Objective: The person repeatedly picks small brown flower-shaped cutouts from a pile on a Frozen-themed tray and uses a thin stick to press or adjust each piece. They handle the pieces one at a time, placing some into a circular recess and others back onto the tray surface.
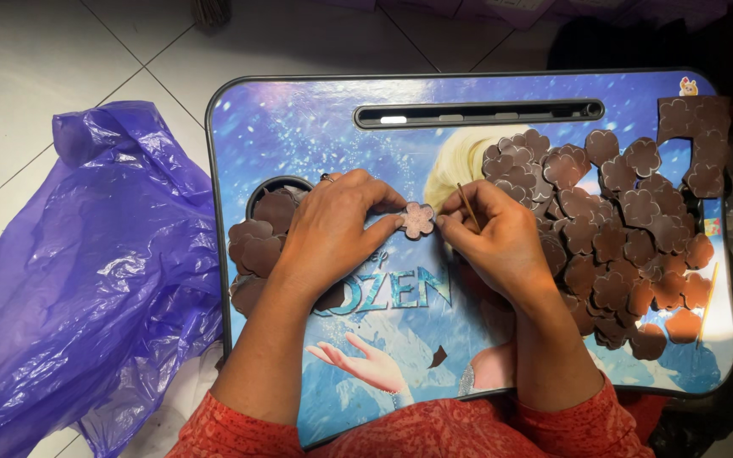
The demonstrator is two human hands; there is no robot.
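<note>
Left hand [332, 225] pinches a brown flower cutout [418, 219] between both hands, right hand [489, 233] grips a thin stick [468, 208]; a slip could probably tear the thin petals.

A crumpled purple plastic bag [86, 271] lies on the floor against the table's left edge; no labels, signs or screens.
</note>
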